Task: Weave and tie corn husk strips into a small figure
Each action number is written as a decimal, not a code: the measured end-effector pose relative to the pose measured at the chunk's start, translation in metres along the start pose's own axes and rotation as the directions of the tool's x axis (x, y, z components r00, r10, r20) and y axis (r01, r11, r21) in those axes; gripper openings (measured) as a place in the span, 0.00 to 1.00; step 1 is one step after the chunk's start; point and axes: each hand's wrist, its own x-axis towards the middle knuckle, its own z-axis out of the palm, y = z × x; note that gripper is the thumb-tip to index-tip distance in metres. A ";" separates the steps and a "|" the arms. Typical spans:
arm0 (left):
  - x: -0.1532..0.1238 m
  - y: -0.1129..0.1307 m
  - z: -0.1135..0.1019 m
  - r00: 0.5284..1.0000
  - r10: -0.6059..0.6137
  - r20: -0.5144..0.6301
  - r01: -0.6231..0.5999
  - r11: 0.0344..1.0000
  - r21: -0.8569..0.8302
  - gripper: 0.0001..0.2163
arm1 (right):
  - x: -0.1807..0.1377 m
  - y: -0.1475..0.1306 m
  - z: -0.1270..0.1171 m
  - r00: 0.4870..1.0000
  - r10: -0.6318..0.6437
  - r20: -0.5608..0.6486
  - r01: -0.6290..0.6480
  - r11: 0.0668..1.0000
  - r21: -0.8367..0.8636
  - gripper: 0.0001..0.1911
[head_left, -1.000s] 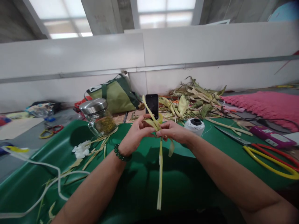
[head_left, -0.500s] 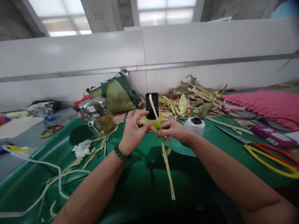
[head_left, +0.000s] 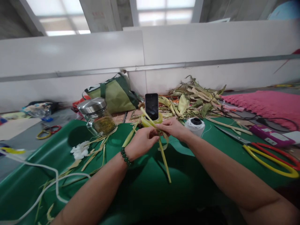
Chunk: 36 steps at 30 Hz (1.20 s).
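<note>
Left hand (head_left: pixel 140 142) and right hand (head_left: pixel 172 128) meet above the green surface (head_left: pixel 145 187), both pinched shut on a yellowish leaf strip (head_left: pixel 164 156) that is curled into a small loop (head_left: pixel 152 121) at the fingertips, with one long tail hanging down toward the cloth and a shorter end pointing left. The grip looks light, so the loop could spring open if either pinch slackens, and a hard tug might crease or split the strip where it bends. The dangling tail could also snag on loose scraps lying on the cloth. Just behind the hands stands a phone (head_left: pixel 151 105), close enough to be knocked over by a wide movement.

A glass jar (head_left: pixel 97 117) with a metal lid sits to the left, lid on, partly filled with something yellow-green. Behind it a green bag (head_left: pixel 114 93) leans by the wall; its contents are hidden. A spool of white thread (head_left: pixel 194 125) sits just right of the hands.
</note>
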 end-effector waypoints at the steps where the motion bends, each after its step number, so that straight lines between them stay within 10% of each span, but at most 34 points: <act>1: 0.000 0.001 0.002 1.000 -0.018 0.024 0.020 0.998 -0.065 0.05 | -0.001 -0.001 0.000 1.000 -0.016 0.007 0.016 1.000 -0.005 0.23; 8: 0.004 0.005 0.002 0.963 -0.223 0.150 0.267 0.739 -0.618 0.07 | -0.006 -0.011 -0.002 0.973 -0.138 -0.186 0.145 0.989 0.024 0.18; 12: 0.007 0.002 0.006 0.920 -0.392 -0.018 0.204 0.515 -0.833 0.08 | -0.021 -0.021 -0.001 0.780 -0.427 -0.458 0.344 0.903 -0.256 0.18; 16: 0.009 0.000 0.013 0.883 -0.464 -0.073 0.092 0.323 -0.942 0.08 | -0.028 -0.022 0.011 0.872 -0.463 -0.159 0.328 0.793 -0.513 0.18; 19: 0.009 0.002 0.018 0.876 -0.470 -0.106 0.043 0.295 -0.955 0.09 | -0.026 -0.017 0.020 0.929 -0.360 -0.085 0.227 0.736 -0.638 0.16; 36: 0.010 0.005 0.015 0.854 -0.484 -0.190 0.018 0.393 -0.919 0.14 | -0.044 -0.021 0.042 0.904 -0.423 0.066 0.204 0.289 -0.935 0.14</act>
